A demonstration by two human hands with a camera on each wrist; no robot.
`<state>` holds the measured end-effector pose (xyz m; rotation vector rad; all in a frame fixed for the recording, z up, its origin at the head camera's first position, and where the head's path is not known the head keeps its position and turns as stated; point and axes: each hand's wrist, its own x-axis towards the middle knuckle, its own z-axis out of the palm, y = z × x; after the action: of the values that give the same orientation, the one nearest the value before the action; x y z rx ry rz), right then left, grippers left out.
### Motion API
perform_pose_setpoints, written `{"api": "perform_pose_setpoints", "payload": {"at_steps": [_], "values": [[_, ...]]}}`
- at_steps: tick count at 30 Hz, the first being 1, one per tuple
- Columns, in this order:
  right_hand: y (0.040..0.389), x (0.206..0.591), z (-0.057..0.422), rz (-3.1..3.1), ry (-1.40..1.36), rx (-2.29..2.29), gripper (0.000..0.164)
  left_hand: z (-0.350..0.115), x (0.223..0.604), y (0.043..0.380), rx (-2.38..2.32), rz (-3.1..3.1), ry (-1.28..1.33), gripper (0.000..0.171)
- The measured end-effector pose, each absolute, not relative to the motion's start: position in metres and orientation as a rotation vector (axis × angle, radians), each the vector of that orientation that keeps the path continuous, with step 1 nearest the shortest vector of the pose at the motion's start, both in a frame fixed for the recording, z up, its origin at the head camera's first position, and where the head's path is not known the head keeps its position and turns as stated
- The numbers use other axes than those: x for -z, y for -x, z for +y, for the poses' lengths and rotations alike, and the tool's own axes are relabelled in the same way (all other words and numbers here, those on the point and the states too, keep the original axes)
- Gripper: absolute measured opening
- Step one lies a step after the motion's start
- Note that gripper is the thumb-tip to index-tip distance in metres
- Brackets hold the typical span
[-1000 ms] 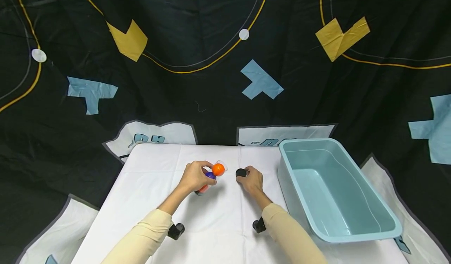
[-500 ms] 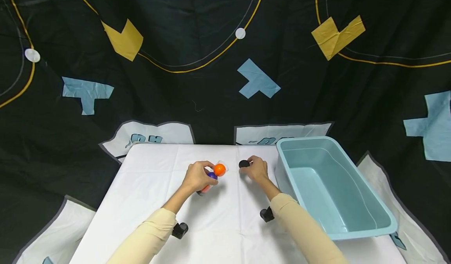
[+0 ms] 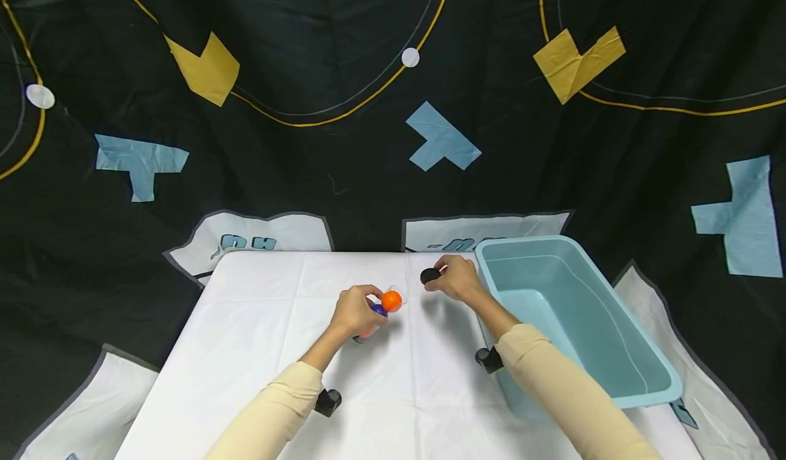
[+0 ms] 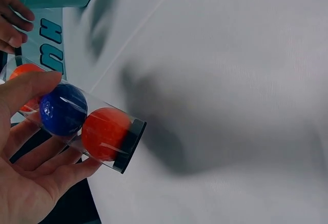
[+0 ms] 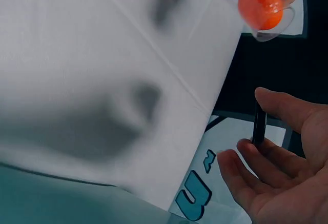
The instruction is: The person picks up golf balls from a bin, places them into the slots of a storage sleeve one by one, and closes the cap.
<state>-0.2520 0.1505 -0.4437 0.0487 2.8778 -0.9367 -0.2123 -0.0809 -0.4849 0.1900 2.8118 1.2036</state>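
Three balls, two orange-red and one blue, sit in a clear plastic tube, which the left hand pinches tilted above the white-covered table. The right hand pinches a flat, round black disc, apart from the tube, near the light-blue plastic tub.

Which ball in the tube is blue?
The middle ball. The bottom ball, by the black end, and the top ball are both orange-red.
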Motion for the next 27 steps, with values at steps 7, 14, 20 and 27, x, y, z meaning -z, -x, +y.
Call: {"api": "perform_pose_setpoints", "payload": {"at_steps": [7,14,20,27], "values": [[0.244,0.440,0.153,2.819,0.059,0.807,0.040,-0.072,0.492,0.213,-1.182,2.819,-0.180,0.040],[0.236,0.442,0.152,2.777,0.165,0.753,0.039,-0.065,0.499,0.210,-1.184,2.790,-0.171,0.040],[0.234,0.445,0.152,2.773,0.206,0.710,0.037,-0.062,0.501,0.208,-1.210,2.784,-0.188,0.041],[0.232,0.443,0.152,2.757,0.213,0.734,0.037,-0.059,0.502,0.207,-1.188,2.795,-0.224,0.039]]}}
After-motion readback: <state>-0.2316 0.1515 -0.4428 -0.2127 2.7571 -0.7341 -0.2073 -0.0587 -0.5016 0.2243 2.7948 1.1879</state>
